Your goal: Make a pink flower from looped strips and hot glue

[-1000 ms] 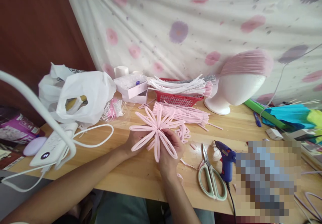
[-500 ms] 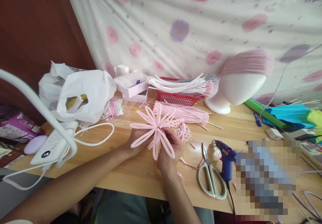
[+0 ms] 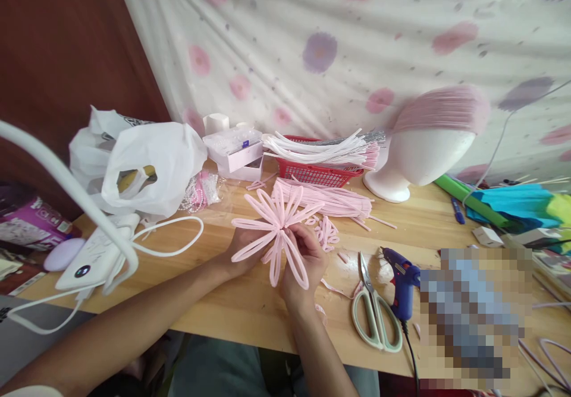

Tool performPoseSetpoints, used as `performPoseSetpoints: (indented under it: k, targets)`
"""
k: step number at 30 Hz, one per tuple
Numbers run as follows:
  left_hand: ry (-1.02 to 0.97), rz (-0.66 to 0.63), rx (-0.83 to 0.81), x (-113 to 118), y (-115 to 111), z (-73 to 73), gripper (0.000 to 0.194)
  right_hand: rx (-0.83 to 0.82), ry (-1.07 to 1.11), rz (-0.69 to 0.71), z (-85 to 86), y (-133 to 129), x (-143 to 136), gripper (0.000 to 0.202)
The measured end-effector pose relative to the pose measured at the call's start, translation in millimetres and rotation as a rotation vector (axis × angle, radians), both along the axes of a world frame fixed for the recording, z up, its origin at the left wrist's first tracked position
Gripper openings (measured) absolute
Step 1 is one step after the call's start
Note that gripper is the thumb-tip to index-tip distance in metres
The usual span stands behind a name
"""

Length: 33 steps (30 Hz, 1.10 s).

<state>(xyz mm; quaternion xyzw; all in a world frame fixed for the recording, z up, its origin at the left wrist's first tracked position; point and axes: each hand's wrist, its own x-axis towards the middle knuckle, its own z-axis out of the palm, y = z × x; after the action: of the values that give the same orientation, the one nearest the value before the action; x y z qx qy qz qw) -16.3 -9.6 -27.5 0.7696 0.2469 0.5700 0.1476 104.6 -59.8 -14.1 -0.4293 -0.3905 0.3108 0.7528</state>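
A flower of looped pink pipe cleaners [image 3: 276,226] is held up over the near part of the table, its petals fanned out around a centre. My left hand [image 3: 243,243] is closed on it from behind and the left, with most of its fingers hidden by the petals. On the other side, my right hand [image 3: 306,260] has its thumb and fingers pinched at the flower's centre. Just beyond the right hand lies a small heap of bent pink pipe cleaner pieces [image 3: 327,232]. Behind the flower rests a bundle of straight pink pipe cleaners [image 3: 330,198].
Scissors [image 3: 375,308] and a blue glue gun [image 3: 399,281] lie to the right on the wooden table [image 3: 214,317]. At the back stand a red basket [image 3: 307,174] of pipe cleaners and a white foam head [image 3: 423,153]. White plastic bags [image 3: 151,141] and a power strip [image 3: 98,254] are left.
The flower has tilted slightly and its petals have shifted a little. Both hands stay around it, with the right fingers moved slightly at the centre.
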Motion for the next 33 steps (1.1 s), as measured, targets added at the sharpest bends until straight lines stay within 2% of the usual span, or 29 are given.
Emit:
performPoseSetpoints:
  k: [6, 13, 19, 23, 29, 33]
  targets:
    - [0.019, -0.033, -0.106, -2.0, -4.6, 0.0, 0.037, -0.035, -0.068, 0.009, 3.5, -1.8, -1.1, 0.007]
    - [0.058, -0.046, -0.187, -2.9, -3.1, -5.3, 0.049, -0.028, 0.001, 0.03, 7.4, -2.3, -1.5, 0.005]
    - [0.108, 0.033, -0.28, -2.3, -6.7, 5.5, 0.043, -0.126, 0.115, 0.074, 3.1, -3.1, 0.1, 0.013]
    - [0.119, 0.045, -0.307, -0.9, -9.5, 8.8, 0.037, -0.142, 0.154, 0.081, 6.9, -4.0, 0.8, 0.017]
    - [0.117, 0.067, -0.316, 0.1, -9.5, 7.4, 0.032, -0.161, 0.113, -0.072, 19.3, -9.6, 9.9, 0.021]
    - [0.091, 0.09, -0.275, -0.9, -10.6, 11.1, 0.041, -0.218, -0.08, -0.251, 21.1, -20.3, 33.2, 0.024]
